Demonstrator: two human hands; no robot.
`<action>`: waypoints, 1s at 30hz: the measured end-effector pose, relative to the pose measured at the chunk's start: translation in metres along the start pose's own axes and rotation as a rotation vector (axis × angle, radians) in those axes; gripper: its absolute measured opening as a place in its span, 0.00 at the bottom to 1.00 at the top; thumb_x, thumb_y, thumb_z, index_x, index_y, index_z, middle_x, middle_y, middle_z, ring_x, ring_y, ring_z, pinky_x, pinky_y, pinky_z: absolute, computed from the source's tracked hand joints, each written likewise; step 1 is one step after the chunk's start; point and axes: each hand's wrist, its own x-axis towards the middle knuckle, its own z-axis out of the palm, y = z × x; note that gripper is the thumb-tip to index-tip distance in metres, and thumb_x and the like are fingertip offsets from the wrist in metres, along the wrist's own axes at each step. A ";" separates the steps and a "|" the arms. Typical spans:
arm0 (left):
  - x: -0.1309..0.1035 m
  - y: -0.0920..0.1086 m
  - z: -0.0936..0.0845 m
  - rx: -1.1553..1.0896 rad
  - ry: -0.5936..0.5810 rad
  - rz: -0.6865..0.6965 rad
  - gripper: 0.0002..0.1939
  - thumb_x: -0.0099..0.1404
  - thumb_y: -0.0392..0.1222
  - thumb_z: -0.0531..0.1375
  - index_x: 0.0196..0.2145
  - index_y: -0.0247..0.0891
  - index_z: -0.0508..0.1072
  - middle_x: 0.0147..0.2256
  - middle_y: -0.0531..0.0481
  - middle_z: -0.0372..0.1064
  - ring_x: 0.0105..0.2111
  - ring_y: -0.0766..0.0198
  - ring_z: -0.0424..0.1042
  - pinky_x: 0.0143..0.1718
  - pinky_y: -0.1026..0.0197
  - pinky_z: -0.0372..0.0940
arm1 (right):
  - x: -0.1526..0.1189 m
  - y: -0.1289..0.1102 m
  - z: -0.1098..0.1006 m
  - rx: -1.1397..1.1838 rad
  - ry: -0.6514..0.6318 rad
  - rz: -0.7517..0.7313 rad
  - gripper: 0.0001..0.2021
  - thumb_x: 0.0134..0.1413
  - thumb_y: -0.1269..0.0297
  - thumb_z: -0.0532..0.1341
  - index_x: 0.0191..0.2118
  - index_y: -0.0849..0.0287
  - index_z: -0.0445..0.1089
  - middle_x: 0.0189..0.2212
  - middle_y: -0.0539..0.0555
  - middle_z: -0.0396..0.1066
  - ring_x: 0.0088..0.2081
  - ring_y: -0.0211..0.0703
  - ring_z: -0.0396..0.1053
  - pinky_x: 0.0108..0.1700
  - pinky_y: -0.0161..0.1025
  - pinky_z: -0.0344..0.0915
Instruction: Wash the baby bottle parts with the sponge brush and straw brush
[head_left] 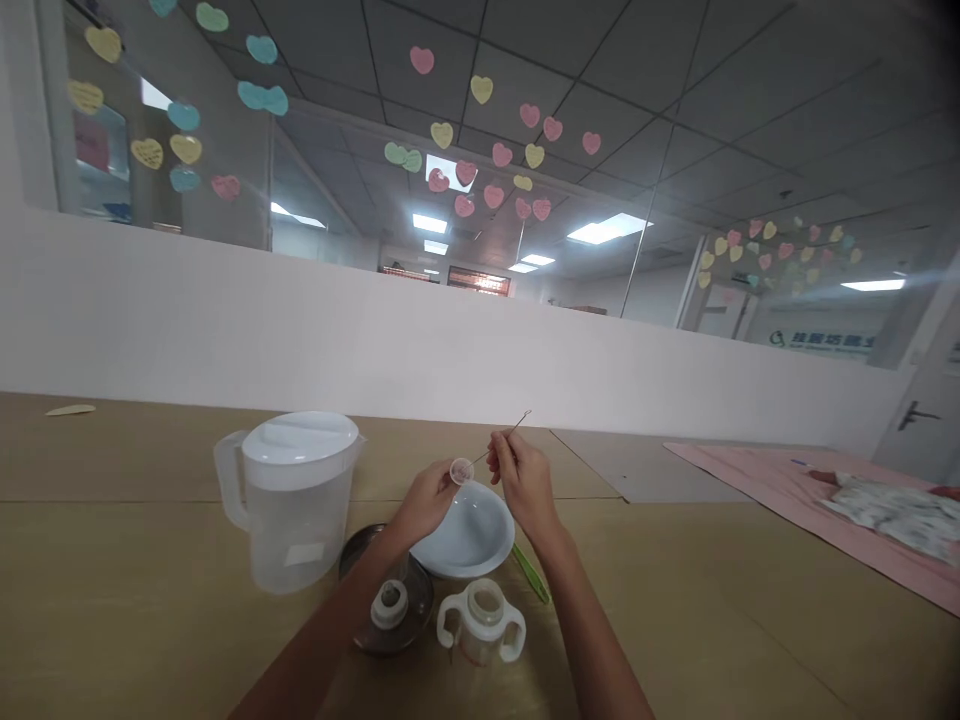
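Your left hand [429,503] has its fingers closed around a small clear cup [461,472], holding it with the round opening facing you, above the far left edge of the white bowl [469,540]. Your right hand [523,480], just beside it, pinches a thin wire tool [517,424]; a small loop at its upper end sticks out above your fingers, while the lower end slants down toward the cup. You cannot tell from here whether that lower tip is inside the cup or just in front of it.

The bowl sits on the worktop [675,600] between your forearms. Nearer to you stands an upright bottle [484,640] with two white handles and an uncovered mouth. A green-handled utensil [534,575] lies to the right of the bowl, beside your right forearm. Left of the bottle, a dark round dish [416,612] carries a white ring-shaped cap [388,606], and your left forearm crosses over part of the dish.

Farther left stands a translucent pitcher [296,520] with its white lid on and its handle turned left. Well apart, on your right, a pink cloth [739,478] carries a patterned fabric item [892,515].
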 end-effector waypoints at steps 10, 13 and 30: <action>-0.002 0.008 -0.003 0.042 -0.014 0.038 0.18 0.63 0.48 0.46 0.34 0.34 0.69 0.31 0.48 0.68 0.30 0.62 0.64 0.32 0.63 0.59 | 0.001 -0.007 -0.009 0.292 -0.079 0.090 0.21 0.52 0.45 0.52 0.28 0.62 0.64 0.20 0.50 0.65 0.19 0.33 0.63 0.20 0.30 0.63; -0.001 0.005 0.000 0.048 -0.036 0.026 0.17 0.63 0.47 0.47 0.35 0.34 0.70 0.30 0.50 0.68 0.28 0.63 0.63 0.31 0.64 0.58 | 0.003 -0.004 -0.014 0.193 -0.017 0.096 0.22 0.52 0.45 0.52 0.26 0.62 0.63 0.18 0.49 0.64 0.18 0.32 0.62 0.20 0.29 0.63; -0.004 0.010 0.001 -0.140 -0.217 0.129 0.17 0.64 0.48 0.48 0.35 0.33 0.69 0.35 0.47 0.69 0.37 0.60 0.66 0.39 0.62 0.59 | -0.001 -0.013 -0.024 0.076 -0.433 0.156 0.17 0.53 0.53 0.53 0.33 0.63 0.70 0.18 0.48 0.63 0.17 0.31 0.59 0.18 0.29 0.56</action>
